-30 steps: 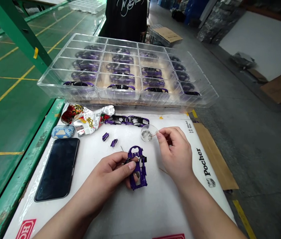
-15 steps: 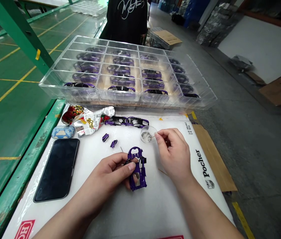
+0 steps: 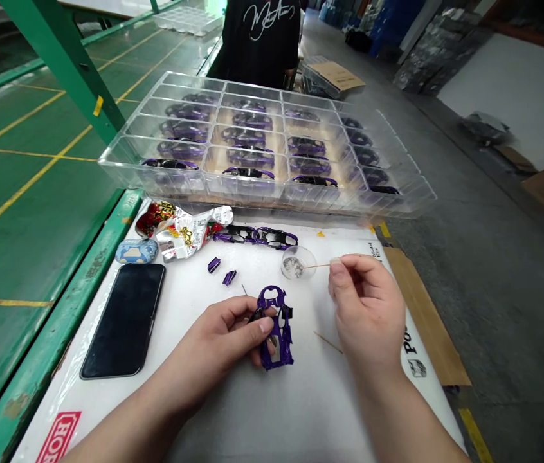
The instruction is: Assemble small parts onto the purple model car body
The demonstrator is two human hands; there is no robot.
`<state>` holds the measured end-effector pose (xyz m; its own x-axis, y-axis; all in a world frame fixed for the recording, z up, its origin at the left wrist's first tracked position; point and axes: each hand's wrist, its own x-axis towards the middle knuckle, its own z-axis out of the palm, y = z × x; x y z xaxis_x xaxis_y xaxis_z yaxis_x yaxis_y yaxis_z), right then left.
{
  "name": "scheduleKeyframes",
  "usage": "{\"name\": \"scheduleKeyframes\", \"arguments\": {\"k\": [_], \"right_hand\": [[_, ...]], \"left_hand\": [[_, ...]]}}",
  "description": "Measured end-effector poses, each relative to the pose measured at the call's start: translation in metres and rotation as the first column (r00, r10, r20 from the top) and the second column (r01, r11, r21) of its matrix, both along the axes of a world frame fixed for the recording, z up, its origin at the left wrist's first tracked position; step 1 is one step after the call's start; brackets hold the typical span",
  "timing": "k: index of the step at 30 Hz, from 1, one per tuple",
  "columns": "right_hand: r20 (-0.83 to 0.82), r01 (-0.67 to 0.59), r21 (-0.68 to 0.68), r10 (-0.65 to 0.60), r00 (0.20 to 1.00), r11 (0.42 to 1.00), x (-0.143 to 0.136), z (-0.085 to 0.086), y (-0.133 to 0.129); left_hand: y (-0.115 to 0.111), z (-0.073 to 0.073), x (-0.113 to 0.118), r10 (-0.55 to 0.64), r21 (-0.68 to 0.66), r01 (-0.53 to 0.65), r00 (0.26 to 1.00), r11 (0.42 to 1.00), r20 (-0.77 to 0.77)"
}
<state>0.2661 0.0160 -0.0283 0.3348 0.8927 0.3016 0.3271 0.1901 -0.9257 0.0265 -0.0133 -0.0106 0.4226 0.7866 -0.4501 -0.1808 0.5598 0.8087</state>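
Observation:
My left hand (image 3: 238,331) is closed round a purple model car body (image 3: 278,360), which has window openings and black parts at its sides. A thin pin-like piece (image 3: 245,289) sticks up beside the fingers. My right hand (image 3: 366,302) pinches a thin wooden stick (image 3: 319,265), whose far tip reaches into a small clear round dish (image 3: 307,272) with greyish-white stuff inside. Another thin stick (image 3: 328,342) lies on the white surface, partly behind the right hand. Two small purple parts, one (image 3: 214,264) behind the other (image 3: 229,277), lie beyond my left hand.
Beyond the dish, two purple-black car bodies (image 3: 276,238) lie end to end. A compartmented clear tray (image 3: 272,186) holds several more. At left are a phone (image 3: 125,321), a blue case (image 3: 137,251) and a crumpled wrapper (image 3: 185,235). A person in black (image 3: 260,51) is beyond.
My right hand has moved right, away from the dish, and more of its stick shows. The left hand keeps its hold on the car body. The whole view has shifted slightly.

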Motion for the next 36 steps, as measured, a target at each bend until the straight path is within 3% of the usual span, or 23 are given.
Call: {"name": "scheduleKeyframes", "arguments": {"k": [3,6,17,36], "right_hand": [[-0.173,-0.089,0.01,0.089,0.981,0.996,0.0,-0.002,-0.004],[-0.224,-0.202,0.05,0.208,0.952,0.978,-0.003,-0.001,-0.008],[0.056,-0.389,0.048,0.386,0.921,0.92,-0.011,0.019,-0.022],[0.088,-0.471,0.037,0.467,0.88,0.881,-0.015,0.019,-0.023]], "left_hand": [[0.0,0.0,0.001,-0.004,-0.019,0.004,1.0,1.0,0.007],[0.0,0.001,0.002,0.008,-0.044,-0.007,1.0,0.999,0.03],[0.0,0.004,0.003,0.013,-0.048,-0.01,0.998,0.999,0.068],[0.0,0.005,0.003,0.002,-0.048,0.003,0.995,0.999,0.102]]}}
